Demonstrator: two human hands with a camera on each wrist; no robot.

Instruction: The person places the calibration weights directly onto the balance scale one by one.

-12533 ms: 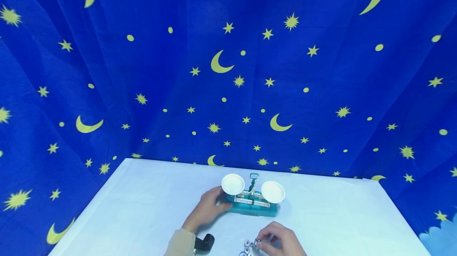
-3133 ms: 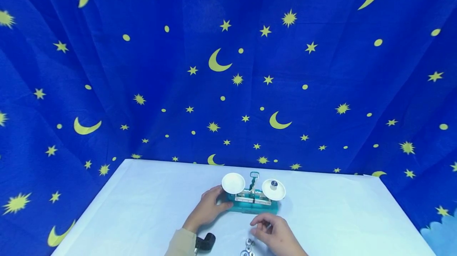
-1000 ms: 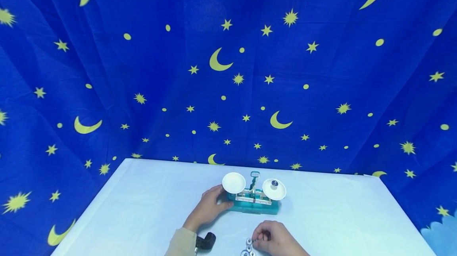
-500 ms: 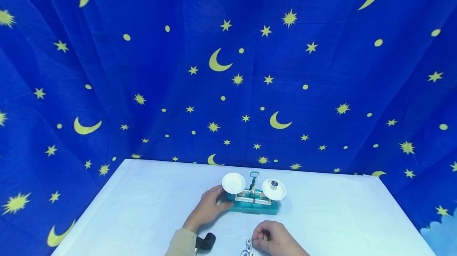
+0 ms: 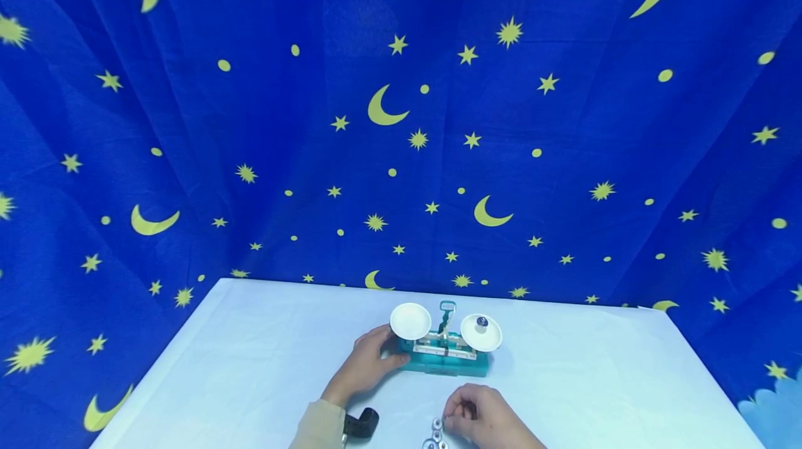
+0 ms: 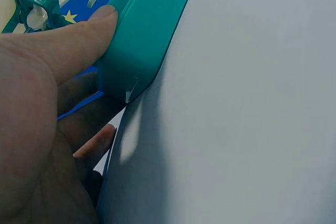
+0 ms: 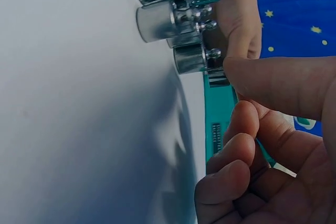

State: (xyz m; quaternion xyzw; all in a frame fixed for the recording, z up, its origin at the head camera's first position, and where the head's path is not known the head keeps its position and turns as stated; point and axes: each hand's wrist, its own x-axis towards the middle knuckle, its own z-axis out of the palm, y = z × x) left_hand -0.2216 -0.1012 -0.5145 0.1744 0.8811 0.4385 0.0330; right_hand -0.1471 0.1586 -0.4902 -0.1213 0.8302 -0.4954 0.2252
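A small balance scale (image 5: 441, 363) with a green base and two white pans stands on the white table. My left hand (image 5: 366, 365) grips the base's left end, thumb on its front side and fingers round the end in the left wrist view. On the right pan (image 5: 491, 341) sits a metal weight (image 5: 482, 324); the left pan (image 5: 410, 321) is bare. My right hand (image 5: 485, 415), in front of the scale, pinches a small metal weight (image 7: 218, 77) between thumb and forefinger, partly hidden by the thumb. Several knobbed metal weights (image 7: 157, 22) stand beside these fingertips.
The white table (image 5: 595, 379) reaches back to a blue curtain (image 5: 313, 122) with yellow moons and stars. A black curved object (image 5: 361, 424) shows beside the left sleeve (image 5: 318, 427). Light blue cloth (image 5: 777, 411) appears at the far right.
Since the oldest frame a metal weight has come onto the right pan. My right hand has returned to the remaining weights and lately rises slightly. The left hand stays on the base.
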